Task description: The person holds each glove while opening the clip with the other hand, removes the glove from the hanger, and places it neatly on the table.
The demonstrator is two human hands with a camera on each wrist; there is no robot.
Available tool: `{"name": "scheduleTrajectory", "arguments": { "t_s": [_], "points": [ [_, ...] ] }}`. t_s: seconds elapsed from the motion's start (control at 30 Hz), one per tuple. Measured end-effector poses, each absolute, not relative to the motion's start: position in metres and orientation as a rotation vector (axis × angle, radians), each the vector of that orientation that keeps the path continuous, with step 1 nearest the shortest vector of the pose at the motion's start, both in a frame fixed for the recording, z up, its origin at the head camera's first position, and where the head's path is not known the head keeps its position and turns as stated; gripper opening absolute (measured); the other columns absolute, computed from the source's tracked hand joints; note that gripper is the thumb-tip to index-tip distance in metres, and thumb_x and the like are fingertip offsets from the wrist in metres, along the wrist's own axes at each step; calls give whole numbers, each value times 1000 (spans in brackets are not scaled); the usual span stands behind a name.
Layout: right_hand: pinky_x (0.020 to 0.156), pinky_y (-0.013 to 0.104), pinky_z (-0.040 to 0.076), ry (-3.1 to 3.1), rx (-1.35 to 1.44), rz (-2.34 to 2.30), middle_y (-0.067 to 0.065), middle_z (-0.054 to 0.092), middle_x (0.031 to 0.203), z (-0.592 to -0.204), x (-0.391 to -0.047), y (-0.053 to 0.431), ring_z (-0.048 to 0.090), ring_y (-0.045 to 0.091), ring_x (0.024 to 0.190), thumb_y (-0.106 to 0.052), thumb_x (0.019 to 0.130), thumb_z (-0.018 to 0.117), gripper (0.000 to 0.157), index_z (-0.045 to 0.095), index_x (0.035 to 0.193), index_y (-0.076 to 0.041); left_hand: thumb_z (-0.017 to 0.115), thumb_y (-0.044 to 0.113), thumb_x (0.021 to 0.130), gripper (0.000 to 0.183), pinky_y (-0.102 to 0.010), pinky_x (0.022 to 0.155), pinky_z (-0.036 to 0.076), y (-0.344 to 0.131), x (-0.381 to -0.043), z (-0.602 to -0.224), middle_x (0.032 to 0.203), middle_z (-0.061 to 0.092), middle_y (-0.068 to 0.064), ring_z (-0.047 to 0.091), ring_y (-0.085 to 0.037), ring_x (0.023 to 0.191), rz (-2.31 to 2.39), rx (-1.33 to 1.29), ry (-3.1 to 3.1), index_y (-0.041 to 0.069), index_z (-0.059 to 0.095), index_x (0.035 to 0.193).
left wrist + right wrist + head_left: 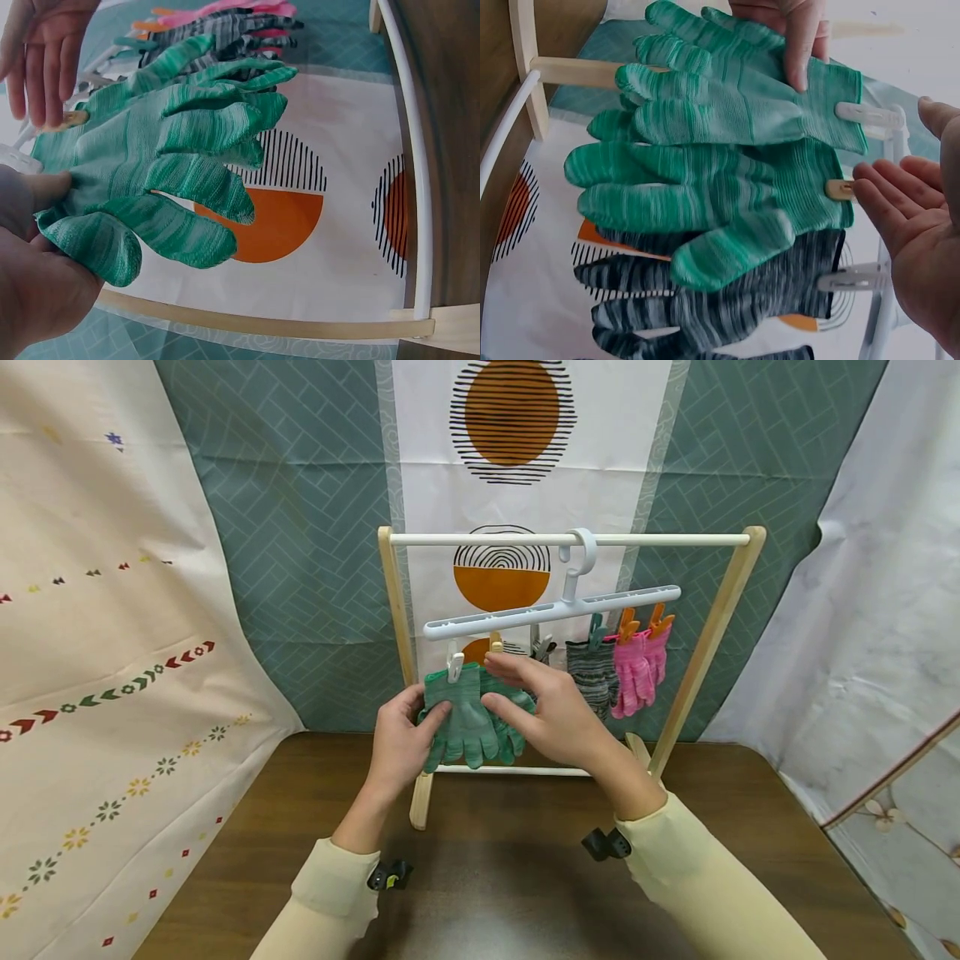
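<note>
Two green striped knit gloves hang side by side from a pale plastic hanger. My left hand pinches the nearer glove at its side, thumb on the front just below the cuff. A white clip grips that cuff. The second green glove hangs from a light wooden clip. Beside this clip is my right hand, fingers extended and thumb apart; its fingertips are at the clip, though whether they touch it I cannot tell.
Dark grey striped gloves and pink gloves hang farther right, the pink ones from orange clips. The hanger hooks over the white top bar of a wooden-sided rack. The rack stands on a brown table before a patterned cloth.
</note>
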State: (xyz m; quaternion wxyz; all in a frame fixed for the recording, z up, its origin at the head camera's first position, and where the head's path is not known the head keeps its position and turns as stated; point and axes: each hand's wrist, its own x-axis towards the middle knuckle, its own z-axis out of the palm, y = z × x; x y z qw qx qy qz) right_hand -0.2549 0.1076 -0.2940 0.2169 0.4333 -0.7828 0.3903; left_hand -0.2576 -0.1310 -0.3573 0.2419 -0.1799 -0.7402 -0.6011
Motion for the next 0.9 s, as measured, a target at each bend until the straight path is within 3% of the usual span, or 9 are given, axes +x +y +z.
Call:
{"name": "scheduleTrajectory", "arguments": {
  "t_s": [0.3,0.47,0.67,0.9],
  "points": [
    [111,33,48,-2172,1201,1231,14,60,151,-289,-260,85,57,21,140,-15,106,68,54,51,155,0,74,5,101,28,-27,79,61,-133,-254,-356,116,76,-19,73,-28,102,-1730,-517,-2022,-4,71,127],
    [111,34,47,-2197,1159,1308,15,58,152,-286,-262,73,56,23,141,-15,108,64,52,49,155,2,73,6,101,27,-28,78,61,-133,-253,-357,115,76,-20,74,-24,98,-1765,-531,-2017,-4,71,126],
    [109,41,51,-2212,1092,1416,18,62,146,-286,-266,64,62,25,132,-18,110,61,48,52,153,3,72,6,102,26,-28,76,61,-131,-252,-356,113,76,-20,73,-21,95,-1784,-551,-2024,-4,71,126],
    [104,39,54,-2149,1093,1621,13,71,132,-286,-270,58,68,21,119,-16,112,58,38,60,146,0,72,6,102,26,-27,76,61,-130,-251,-355,113,76,-20,73,-20,95,-1787,-564,-2031,-4,71,126]
  ]
}}
